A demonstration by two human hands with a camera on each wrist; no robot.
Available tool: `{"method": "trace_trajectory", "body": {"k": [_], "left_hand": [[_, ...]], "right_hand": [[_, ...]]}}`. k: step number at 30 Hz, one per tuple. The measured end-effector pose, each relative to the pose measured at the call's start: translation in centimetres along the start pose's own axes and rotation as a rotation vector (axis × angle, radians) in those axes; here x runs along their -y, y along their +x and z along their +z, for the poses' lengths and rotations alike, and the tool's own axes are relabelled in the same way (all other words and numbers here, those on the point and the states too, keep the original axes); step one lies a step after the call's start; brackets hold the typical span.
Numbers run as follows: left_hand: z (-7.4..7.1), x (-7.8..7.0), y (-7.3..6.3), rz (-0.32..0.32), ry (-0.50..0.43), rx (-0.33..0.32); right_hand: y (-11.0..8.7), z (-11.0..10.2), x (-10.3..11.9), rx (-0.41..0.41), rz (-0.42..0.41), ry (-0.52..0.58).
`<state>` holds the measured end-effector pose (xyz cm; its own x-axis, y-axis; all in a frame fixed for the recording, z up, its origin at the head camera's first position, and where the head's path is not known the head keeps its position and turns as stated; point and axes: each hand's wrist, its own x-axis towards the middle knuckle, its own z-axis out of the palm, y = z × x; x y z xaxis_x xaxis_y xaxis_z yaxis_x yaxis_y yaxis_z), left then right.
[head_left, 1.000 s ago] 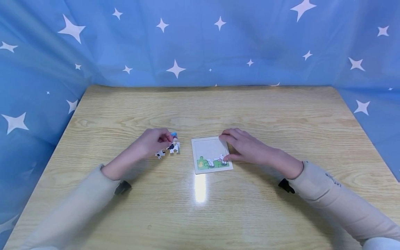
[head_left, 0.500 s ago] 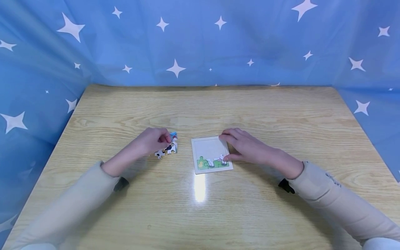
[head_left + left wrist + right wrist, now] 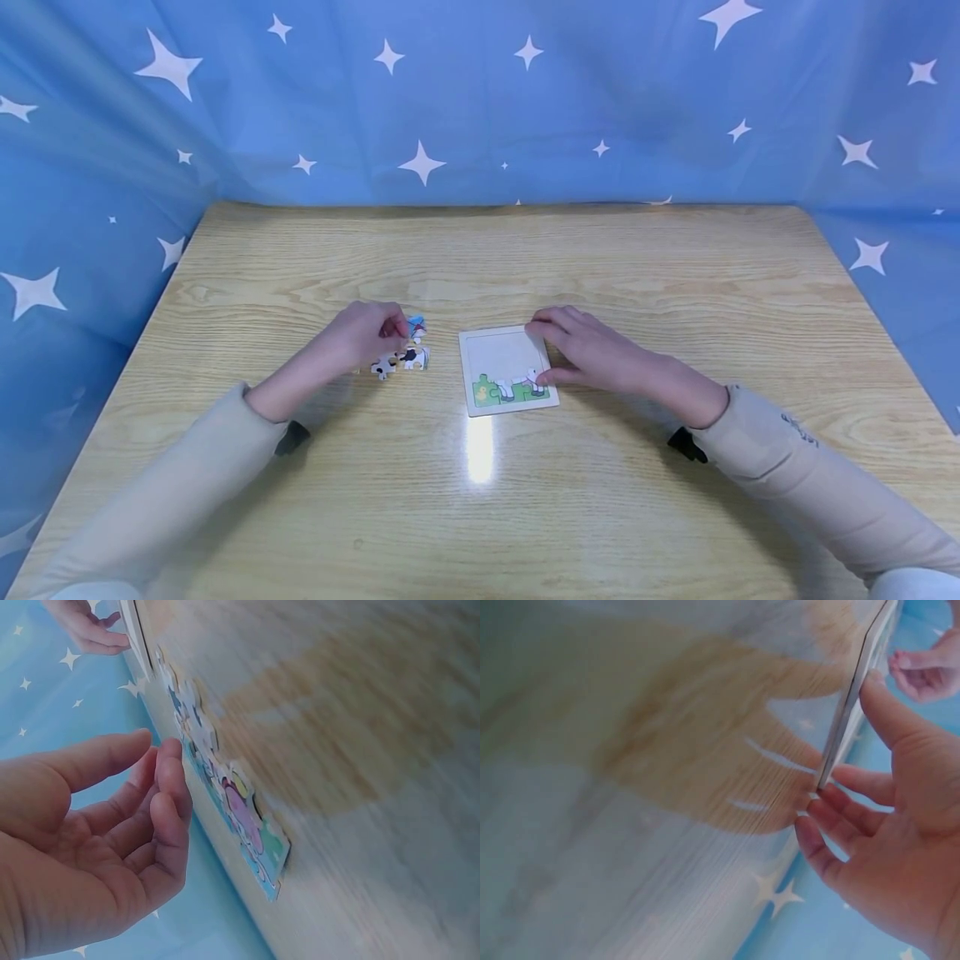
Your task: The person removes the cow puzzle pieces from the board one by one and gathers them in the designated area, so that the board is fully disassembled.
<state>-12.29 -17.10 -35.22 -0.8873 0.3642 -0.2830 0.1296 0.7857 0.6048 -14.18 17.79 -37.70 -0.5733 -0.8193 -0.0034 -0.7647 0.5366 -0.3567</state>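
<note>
My left hand [image 3: 372,329] hovers over loose jigsaw pieces at the left of the table, fingers loosely curved. In the left wrist view nothing shows between thumb and fingertips of the left hand [image 3: 112,832]. Beneath it lie a black-and-white piece [image 3: 415,358], a blue-topped piece [image 3: 416,325] and a pink-and-green piece [image 3: 244,817]; the hand partly covers the group in the head view. My right hand [image 3: 588,350] holds the square puzzle board [image 3: 498,354] at its right side, thumb on the edge and fingers at the far corner. Green pieces [image 3: 483,393] fill the board's near row.
The wood-grain table [image 3: 600,492] is glossy, with a bright reflection just in front of the board. A blue star-printed curtain [image 3: 480,100] hangs behind its far edge. Dark wrist devices [image 3: 686,446] show below both sleeves.
The left hand has shifted slightly left and farther back. Beside it the black-and-white piece slid left, then back right, and now lies apart from the blue-topped one. The right hand and board stay put.
</note>
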Motion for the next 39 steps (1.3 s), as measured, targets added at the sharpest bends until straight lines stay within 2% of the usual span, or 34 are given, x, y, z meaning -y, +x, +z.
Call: {"method": "trace_trajectory", "body": {"k": [4, 10, 23, 28, 35, 39], "left_hand": [[0.1, -0.2, -0.1, 0.015, 0.000, -0.009], [0.9, -0.9, -0.2, 0.073, 0.002, -0.014], [2.2, -2.7, 0.0, 0.134, 0.014, 0.023], [2.6, -3.4, 0.2, 0.152, -0.001, 0.033], [3.3, -4.2, 0.3, 0.222, -0.033, 0.019], [3.9, -4.6, 0.3, 0.224, -0.035, 0.032]], "right_hand": [[0.0, 0.0, 0.0, -0.004, 0.000, 0.001], [-0.1, -0.1, -0.1, 0.000, 0.005, -0.001], [-0.1, -0.2, 0.1, 0.001, 0.006, 0.004], [-0.1, -0.1, 0.1, -0.006, -0.006, 0.002], [0.0, -0.1, 0.1, -0.009, -0.005, 0.001], [0.0, -0.1, 0.2, -0.002, -0.001, -0.003]]}}
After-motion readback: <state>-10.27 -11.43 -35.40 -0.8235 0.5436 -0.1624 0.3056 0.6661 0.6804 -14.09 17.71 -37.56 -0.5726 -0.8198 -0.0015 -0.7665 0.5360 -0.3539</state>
